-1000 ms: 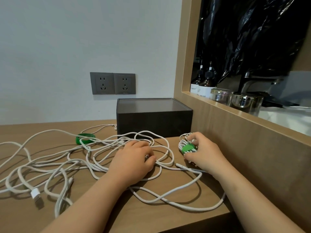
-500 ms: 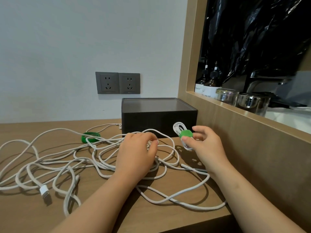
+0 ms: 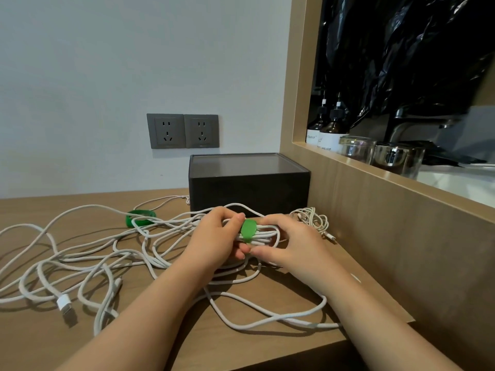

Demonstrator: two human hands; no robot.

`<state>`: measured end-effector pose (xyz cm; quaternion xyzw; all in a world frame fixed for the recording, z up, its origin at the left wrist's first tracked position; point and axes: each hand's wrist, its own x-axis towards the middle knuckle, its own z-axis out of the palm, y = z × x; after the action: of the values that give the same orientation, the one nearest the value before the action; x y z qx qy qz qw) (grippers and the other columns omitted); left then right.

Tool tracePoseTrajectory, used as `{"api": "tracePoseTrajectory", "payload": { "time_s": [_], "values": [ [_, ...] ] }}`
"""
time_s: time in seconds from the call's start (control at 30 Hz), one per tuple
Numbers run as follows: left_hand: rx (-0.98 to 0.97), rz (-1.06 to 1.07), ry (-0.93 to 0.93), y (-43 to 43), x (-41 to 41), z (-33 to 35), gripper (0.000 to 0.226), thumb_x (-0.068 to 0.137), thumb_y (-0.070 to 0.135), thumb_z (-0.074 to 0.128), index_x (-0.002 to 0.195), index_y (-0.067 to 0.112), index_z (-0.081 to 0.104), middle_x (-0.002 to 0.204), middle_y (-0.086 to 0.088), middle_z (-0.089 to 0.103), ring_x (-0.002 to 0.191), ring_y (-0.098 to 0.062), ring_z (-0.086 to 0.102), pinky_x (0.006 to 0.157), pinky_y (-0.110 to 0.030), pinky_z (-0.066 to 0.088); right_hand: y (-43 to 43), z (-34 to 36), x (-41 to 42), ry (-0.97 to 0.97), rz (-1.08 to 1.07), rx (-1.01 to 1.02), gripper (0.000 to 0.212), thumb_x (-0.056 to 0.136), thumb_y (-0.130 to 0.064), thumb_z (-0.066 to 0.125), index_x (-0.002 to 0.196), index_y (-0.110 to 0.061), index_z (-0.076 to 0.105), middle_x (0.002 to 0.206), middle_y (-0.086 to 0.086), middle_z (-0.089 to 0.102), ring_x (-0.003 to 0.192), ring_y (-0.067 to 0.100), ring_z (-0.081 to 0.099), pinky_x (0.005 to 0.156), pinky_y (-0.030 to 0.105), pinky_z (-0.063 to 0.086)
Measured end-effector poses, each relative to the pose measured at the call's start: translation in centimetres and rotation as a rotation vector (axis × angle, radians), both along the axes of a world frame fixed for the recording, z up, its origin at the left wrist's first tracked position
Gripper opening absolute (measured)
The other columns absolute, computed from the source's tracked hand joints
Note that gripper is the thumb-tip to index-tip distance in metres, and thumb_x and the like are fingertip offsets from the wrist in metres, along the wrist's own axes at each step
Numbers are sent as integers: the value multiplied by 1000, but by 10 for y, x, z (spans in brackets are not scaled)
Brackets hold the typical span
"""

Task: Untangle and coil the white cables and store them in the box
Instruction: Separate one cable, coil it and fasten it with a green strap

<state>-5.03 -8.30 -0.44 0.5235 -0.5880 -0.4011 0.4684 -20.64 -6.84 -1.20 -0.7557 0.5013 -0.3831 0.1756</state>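
We're pinching the coil (image 3: pixel 267 234), left hand (image 3: pixel 214 236) and right hand (image 3: pixel 292 243) flanking its green strap (image 3: pixel 248 230). Tangle (image 3: pixel 155 228) below is probably going to snag it loose.

Matt wood-grain desk (image 3: pixel 267 341), smooth white cables (image 3: pixel 80 263) (plastic-looking), dark box (image 3: pixel 249 191) with glossy lid.

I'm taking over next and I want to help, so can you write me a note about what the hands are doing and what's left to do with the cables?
Hands: the left hand and the right hand both grip one coiled bundle of white cable, with a green strap round its middle, just in front of the dark box.
Done: that bundle is coiled. A small thin coil lies by the box's right corner.
Left: the box lid looks shut, with nothing visibly stored. A loose tangle spreads over the desk to the left, and a second green strap lies unused beside it.
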Motion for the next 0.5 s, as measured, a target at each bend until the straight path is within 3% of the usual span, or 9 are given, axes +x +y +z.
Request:
{"api": "tracePoseTrajectory", "payload": {
  "time_s": [0.13,0.27,0.4,0.5],
  "values": [
    [31,-29,0,-2,1,-2,19,98,31,45,93,14,53,61,-1,63,47,-8,55,53,-22,48,0,-1,3,181,-1,-156,39,83,-40,66,118,-27,58,105,-17,56,88,-4,47,70,5,37],
    [41,-128,-43,0,6,-2,16,99,29,43,96,16,52,66,-4,61,54,-11,54,53,-24,44,1,0,0,154,25,-200,23,88,-33,60,108,-23,65,95,-12,60,85,-1,51,67,7,38],
    [-14,-235,-125,8,7,3,13,94,29,52,103,20,49,83,-6,67,59,-5,62,56,-16,48,0,-2,0,149,1,-214,17,89,-29,60,103,-21,66,89,-13,57,83,2,52,68,9,38],
    [-69,-238,-140,11,10,3,13,91,26,56,101,20,50,78,-2,67,58,-5,62,57,-16,50,1,-2,0,189,5,-224,17,89,-30,61,101,-19,66,88,-10,58,81,3,51,65,9,37]
  ]
}}
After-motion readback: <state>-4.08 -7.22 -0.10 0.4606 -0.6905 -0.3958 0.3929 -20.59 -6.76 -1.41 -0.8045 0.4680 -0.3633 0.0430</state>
